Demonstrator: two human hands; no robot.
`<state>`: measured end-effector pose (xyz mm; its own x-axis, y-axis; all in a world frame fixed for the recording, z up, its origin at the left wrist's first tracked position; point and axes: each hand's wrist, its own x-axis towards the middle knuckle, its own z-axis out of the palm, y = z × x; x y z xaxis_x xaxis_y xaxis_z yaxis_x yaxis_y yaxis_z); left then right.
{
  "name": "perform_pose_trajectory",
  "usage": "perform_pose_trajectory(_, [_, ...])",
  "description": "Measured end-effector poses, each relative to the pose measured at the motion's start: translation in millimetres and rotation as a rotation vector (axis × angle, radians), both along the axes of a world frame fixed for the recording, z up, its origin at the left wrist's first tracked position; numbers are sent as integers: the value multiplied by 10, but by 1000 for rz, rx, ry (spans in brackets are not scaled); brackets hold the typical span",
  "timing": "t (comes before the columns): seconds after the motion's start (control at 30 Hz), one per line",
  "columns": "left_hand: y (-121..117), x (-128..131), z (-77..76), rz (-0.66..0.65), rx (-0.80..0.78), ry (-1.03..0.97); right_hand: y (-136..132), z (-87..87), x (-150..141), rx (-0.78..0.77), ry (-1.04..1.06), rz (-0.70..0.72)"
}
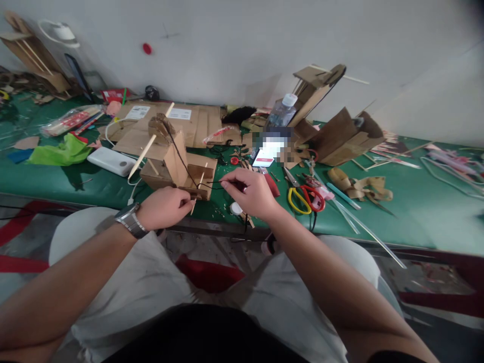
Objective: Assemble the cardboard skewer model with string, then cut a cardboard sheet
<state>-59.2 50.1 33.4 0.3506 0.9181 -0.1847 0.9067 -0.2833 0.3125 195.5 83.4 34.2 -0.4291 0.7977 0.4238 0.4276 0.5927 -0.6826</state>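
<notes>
A cardboard model [176, 159] stands at the green table's front edge, with a tall upright arm and wooden sticks through it. Black cord [177, 143] runs from the arm's top down to a low stick [202, 174] on the base. At the base's front, my left hand [166, 207] is closed, thumb and forefinger at the end of that stick. Just right of the model, my right hand [251, 190] pinches the black cord and holds it out sideways. Its fingertips partly hide the cord's end.
Right of my right hand lie red-and-yellow scissors [306, 198]. Behind it are a lit phone [266, 154] and a plastic bottle [283, 112]. A white power bank [111, 161] lies left of the model. More cardboard models [338, 136] stand further back.
</notes>
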Motion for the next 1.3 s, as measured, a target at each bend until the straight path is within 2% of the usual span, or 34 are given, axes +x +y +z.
perform_pose_trajectory(0.1, [5,-1,-27,-4,-34,24,17,5,12,37,7,-16])
perform_pose_trajectory(0.23, [13,-7,-69,-64,-49,40,61,-11,38,94,36,-113])
perform_pose_trajectory(0.37, [11,-6,-90,-51,-44,31,93,-58,50,153,16,-174])
perform_pose_trajectory(0.57, [16,-10,-90,-36,-22,63,60,-124,-8,159,-34,-137])
perform_pose_trajectory(0.73, [19,-31,-66,-30,-19,75,36,-155,-44,101,-50,-59])
perform_pose_trajectory(0.97, [29,-79,-30,-76,-39,115,0,-229,-85,-95,-189,-51])
perform_pose_trajectory(1.1, [42,-92,-43,-69,-23,157,-31,-238,-111,-106,-245,-55])
perform_pose_trajectory(1.3, [42,-103,-46,-53,-28,174,-71,-256,-162,-101,-470,-116])
